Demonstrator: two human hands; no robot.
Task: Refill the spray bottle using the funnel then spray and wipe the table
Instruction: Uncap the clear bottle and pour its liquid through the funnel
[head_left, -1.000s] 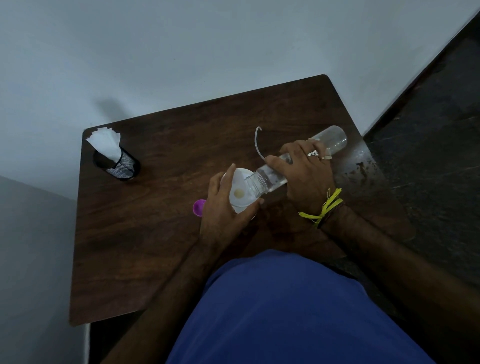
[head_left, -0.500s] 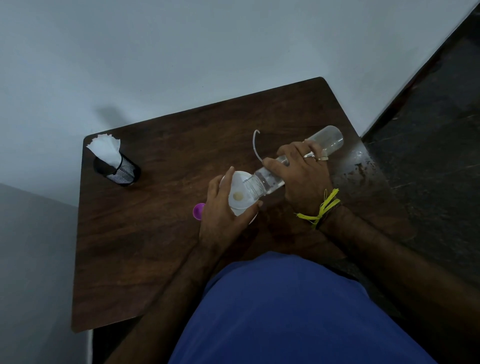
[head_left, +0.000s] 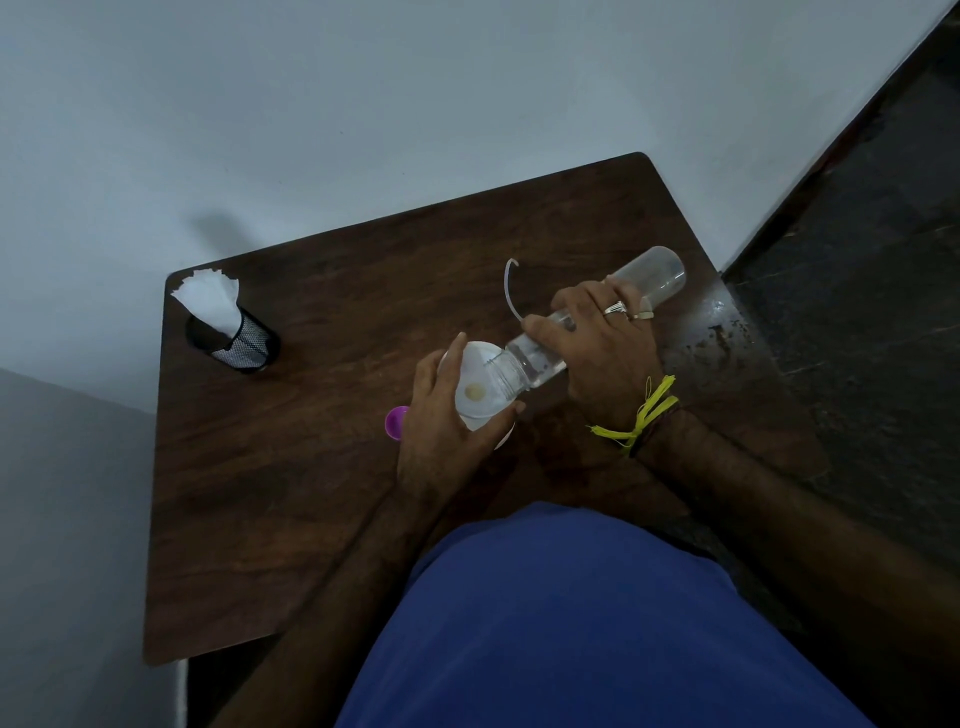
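The right hand is wrapped round a clear bottle, tilted with its mouth down in the white funnel. The left hand clasps the funnel from the near side, thumb on its rim; whatever is under the funnel is hidden. A purple cap lies just left of that hand. A thin tube curves behind the bottle. A mesh cup of tissues stands at the far left of the table.
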